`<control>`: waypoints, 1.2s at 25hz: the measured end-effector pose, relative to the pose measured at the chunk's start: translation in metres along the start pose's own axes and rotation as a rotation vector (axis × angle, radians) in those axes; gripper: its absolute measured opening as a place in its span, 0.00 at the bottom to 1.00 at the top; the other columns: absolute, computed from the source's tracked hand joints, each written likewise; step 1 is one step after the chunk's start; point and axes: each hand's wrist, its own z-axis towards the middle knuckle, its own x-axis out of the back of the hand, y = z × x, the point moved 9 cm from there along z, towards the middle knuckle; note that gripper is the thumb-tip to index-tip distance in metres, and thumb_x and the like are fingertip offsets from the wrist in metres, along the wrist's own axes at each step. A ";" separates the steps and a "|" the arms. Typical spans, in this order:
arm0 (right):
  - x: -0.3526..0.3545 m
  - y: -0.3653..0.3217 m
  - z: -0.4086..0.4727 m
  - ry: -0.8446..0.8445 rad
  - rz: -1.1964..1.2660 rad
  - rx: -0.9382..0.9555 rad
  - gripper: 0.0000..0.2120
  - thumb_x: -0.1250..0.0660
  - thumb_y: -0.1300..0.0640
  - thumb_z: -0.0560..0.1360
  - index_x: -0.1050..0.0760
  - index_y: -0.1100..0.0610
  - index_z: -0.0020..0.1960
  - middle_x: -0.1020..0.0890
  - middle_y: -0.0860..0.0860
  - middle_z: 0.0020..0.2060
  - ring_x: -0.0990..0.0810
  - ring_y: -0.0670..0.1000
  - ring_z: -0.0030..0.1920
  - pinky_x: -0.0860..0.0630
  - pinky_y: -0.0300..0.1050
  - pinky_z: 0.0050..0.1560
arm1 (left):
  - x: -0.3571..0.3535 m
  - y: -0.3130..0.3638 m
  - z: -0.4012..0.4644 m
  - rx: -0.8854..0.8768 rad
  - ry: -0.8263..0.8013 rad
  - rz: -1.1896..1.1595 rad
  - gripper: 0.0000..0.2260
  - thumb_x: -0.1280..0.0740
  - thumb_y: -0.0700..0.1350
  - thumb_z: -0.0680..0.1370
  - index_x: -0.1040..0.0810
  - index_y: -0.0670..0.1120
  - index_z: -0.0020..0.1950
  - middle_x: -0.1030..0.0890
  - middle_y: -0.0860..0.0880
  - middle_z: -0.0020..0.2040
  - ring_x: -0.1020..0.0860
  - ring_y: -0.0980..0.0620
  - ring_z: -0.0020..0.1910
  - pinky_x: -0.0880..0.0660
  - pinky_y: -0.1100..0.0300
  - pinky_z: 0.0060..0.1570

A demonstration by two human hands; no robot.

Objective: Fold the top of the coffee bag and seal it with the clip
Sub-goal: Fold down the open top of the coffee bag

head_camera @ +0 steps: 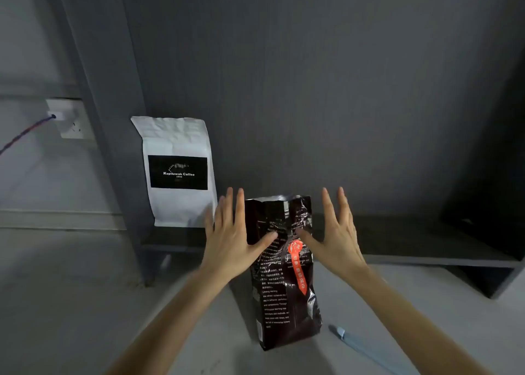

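- The black coffee bag (284,275) stands upright on the pale grey table (71,303), just below the centre of the view; its crinkled top edge is unfolded and points toward 12 o'clock.
- White print runs down the bag's face, and an orange label (298,266) sits on its right half.
- The left hand (233,232) is spread flat at 9 o'clock of the bag's upper part, fingers straight and apart, grasping nothing; its thumb tip touches the bag's front.
- The right hand (335,232) mirrors it at 3 o'clock of the bag, likewise splayed and grasping nothing, with its thumb tip resting against the bag near the orange label.
- The light blue clip (363,346) lies on the table at about 4 o'clock from the bag's base, near it but not touching, and apart from both hands.
- A white coffee bag (179,173) with a black label stands at 10 o'clock of the black one, leaning against the dark grey panel (312,90) behind.
- At far 9 o'clock of the view, a white wall socket (71,119) holds a plug with a cable (22,136) trailing leftward.
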 end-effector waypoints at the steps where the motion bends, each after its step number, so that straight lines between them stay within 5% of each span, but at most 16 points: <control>1: -0.004 0.003 0.000 0.001 0.095 -0.031 0.41 0.34 0.47 0.71 0.58 0.51 0.73 0.57 0.55 0.75 0.56 0.55 0.75 0.48 0.56 0.73 | -0.006 -0.002 -0.002 0.035 -0.030 -0.048 0.53 0.63 0.78 0.58 0.61 0.44 0.73 0.54 0.42 0.77 0.53 0.45 0.75 0.54 0.47 0.72; 5: -0.023 0.022 -0.005 -0.016 0.417 -0.214 0.32 0.37 0.54 0.74 0.49 0.57 0.72 0.36 0.56 0.71 0.37 0.55 0.70 0.37 0.45 0.66 | -0.041 -0.009 -0.016 0.149 -0.143 -0.316 0.42 0.43 0.64 0.71 0.58 0.42 0.73 0.53 0.43 0.77 0.51 0.48 0.75 0.45 0.51 0.72; 9: -0.030 0.027 -0.012 0.006 0.517 -0.246 0.18 0.39 0.58 0.75 0.33 0.56 0.64 0.21 0.55 0.57 0.24 0.51 0.57 0.30 0.41 0.55 | -0.059 -0.006 -0.025 0.157 -0.148 -0.445 0.36 0.43 0.61 0.73 0.50 0.43 0.73 0.43 0.43 0.75 0.38 0.45 0.71 0.37 0.48 0.69; 16: -0.031 0.022 -0.029 0.052 0.587 -0.230 0.20 0.33 0.56 0.71 0.32 0.54 0.62 0.22 0.45 0.48 0.24 0.45 0.48 0.29 0.34 0.46 | -0.041 0.015 -0.035 0.031 -0.013 -0.637 0.21 0.36 0.50 0.74 0.33 0.49 0.67 0.32 0.51 0.68 0.30 0.56 0.63 0.29 0.58 0.61; 20: -0.027 0.025 -0.034 0.099 0.606 -0.246 0.19 0.31 0.58 0.70 0.31 0.55 0.59 0.22 0.46 0.47 0.23 0.46 0.48 0.29 0.33 0.45 | -0.040 0.010 -0.038 0.147 -0.031 -0.782 0.17 0.32 0.45 0.72 0.25 0.46 0.61 0.33 0.59 0.59 0.34 0.60 0.63 0.36 0.70 0.61; 24: -0.020 0.032 -0.037 0.156 0.631 -0.272 0.12 0.32 0.61 0.70 0.28 0.56 0.52 0.20 0.48 0.44 0.21 0.48 0.47 0.25 0.42 0.50 | -0.051 -0.008 -0.042 0.303 -0.027 -0.955 0.09 0.29 0.46 0.70 0.20 0.47 0.48 0.23 0.48 0.61 0.24 0.50 0.58 0.28 0.49 0.62; 30: -0.014 0.030 -0.042 0.160 0.612 -0.213 0.06 0.32 0.61 0.70 0.28 0.55 0.43 0.19 0.47 0.38 0.21 0.44 0.40 0.26 0.25 0.36 | -0.041 -0.014 -0.052 0.342 0.052 -1.055 0.04 0.31 0.42 0.71 0.22 0.42 0.39 0.17 0.44 0.39 0.19 0.49 0.41 0.25 0.53 0.47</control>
